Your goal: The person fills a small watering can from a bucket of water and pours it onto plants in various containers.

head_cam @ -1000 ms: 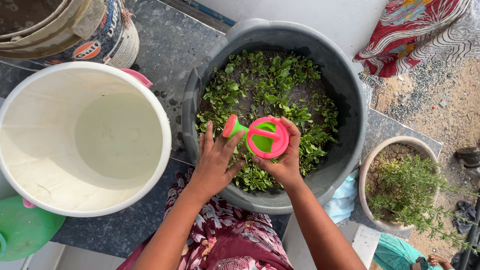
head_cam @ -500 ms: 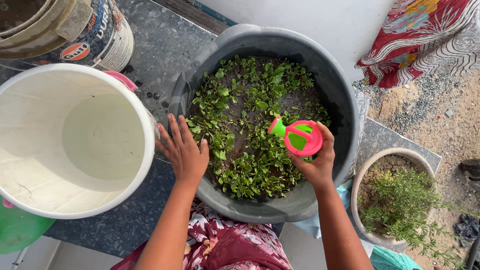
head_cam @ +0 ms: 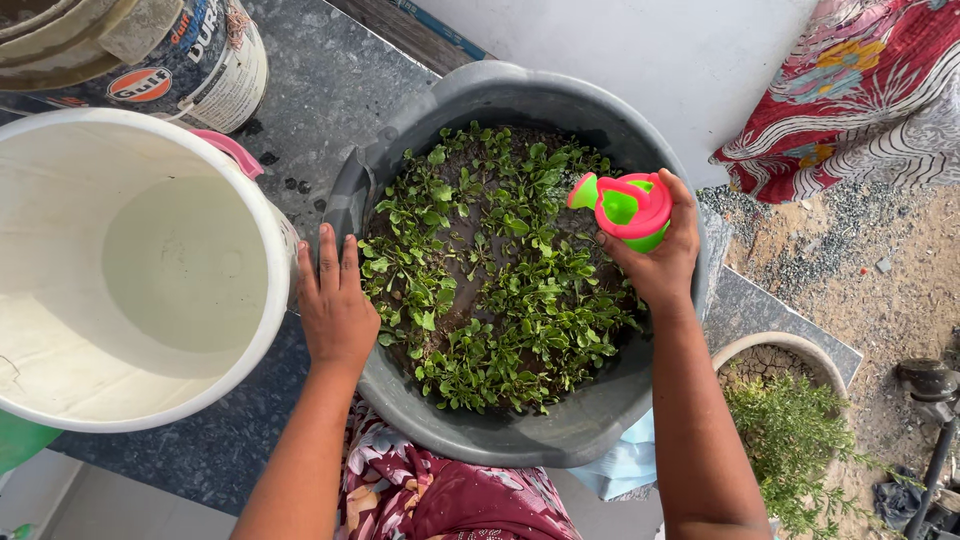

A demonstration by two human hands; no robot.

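The small pink-and-green watering can (head_cam: 628, 208), clenched in the right hand (head_cam: 655, 255), has been carried from the tub's (head_cam: 520, 435) near middle to its far right, while the left hand (head_cam: 333, 305), released and flat, has been moved onto the left rim.

A single head-worn camera looks almost straight down from above the person's chest, close over the dark speckled worktop (head_cam: 330, 100). The grey tub (head_cam: 500, 440) fills the middle, the white bucket (head_cam: 60, 415) the left edge, gravel ground the right; both forearms enter from below.
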